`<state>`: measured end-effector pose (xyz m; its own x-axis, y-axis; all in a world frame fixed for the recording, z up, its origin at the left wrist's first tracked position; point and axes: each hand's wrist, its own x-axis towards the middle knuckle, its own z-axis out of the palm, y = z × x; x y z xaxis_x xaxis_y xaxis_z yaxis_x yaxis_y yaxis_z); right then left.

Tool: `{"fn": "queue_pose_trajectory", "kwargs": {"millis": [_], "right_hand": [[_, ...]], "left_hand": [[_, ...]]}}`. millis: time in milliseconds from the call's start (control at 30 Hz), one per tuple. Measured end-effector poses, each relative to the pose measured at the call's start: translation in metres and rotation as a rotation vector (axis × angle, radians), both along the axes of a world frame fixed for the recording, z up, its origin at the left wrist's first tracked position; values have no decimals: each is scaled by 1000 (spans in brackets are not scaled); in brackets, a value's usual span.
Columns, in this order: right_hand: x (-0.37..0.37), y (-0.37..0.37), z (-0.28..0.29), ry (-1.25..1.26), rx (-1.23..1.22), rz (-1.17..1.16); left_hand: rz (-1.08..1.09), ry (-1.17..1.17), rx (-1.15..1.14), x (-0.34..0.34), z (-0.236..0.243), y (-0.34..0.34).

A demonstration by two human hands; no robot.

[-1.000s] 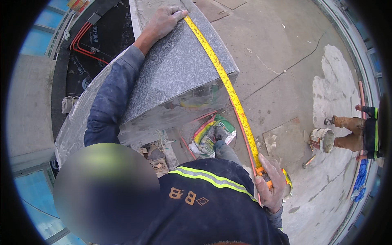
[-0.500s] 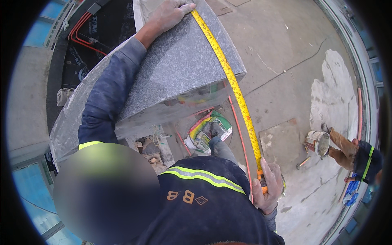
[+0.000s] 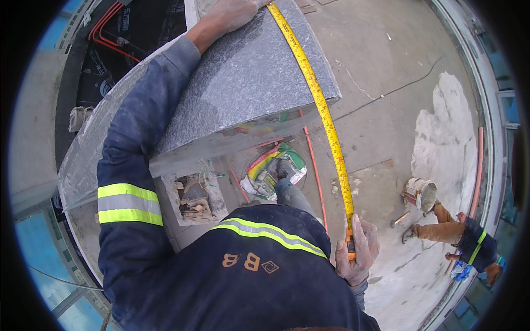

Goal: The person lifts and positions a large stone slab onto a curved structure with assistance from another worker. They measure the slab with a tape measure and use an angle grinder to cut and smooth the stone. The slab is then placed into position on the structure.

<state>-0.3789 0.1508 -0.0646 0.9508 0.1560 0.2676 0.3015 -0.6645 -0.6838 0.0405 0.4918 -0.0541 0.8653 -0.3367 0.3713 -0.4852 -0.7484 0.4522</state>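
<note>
- The left hand (image 3: 234,15) is at the far end of the grey stone block (image 3: 248,71), its fingertips at the end of the yellow tape blade (image 3: 320,102); the edge of view cuts off part of them, so whether they pinch or press cannot be told.
- The right hand (image 3: 359,251), nearer and to the right, grasps the black-and-orange tape case (image 3: 350,247), thumb on one side and fingers on the other.
- The tape blade runs in a curve from the far end, over the block's right part and past its near right corner, to the case.
- Left of the blade, on the near side of the block, a red pipe (image 3: 317,182) lies on the floor (image 3: 364,132), and a booted foot (image 3: 284,170) rests on a colourful bag (image 3: 297,158).
- On the right stand a white bucket (image 3: 429,196) and, near it, a co-worker (image 3: 475,240) bending over; a short-handled tool (image 3: 400,219) lies just beside the bucket.
</note>
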Motion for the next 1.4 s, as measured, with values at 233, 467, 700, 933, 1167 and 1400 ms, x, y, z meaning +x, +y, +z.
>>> {"fn": "queue_pose_trajectory", "kwargs": {"millis": [233, 467, 700, 933, 1167, 1400], "right_hand": [[2, 4, 3, -17, -4, 0], [-10, 0, 8, 174, 172, 23], [0, 22, -3, 213, 424, -110], [52, 85, 1, 317, 706, 21], [66, 214, 7, 53, 397, 834], [30, 287, 20, -19, 217, 1454]], "left_hand": [[21, 135, 53, 8, 3, 1], [2, 158, 49, 3, 6, -1], [170, -66, -430, -16, 19, -7], [396, -204, -451, -205, 57, 1], [553, 126, -1075, -388, 21, 26], [792, 299, -1298, -528, 22, 148]]}}
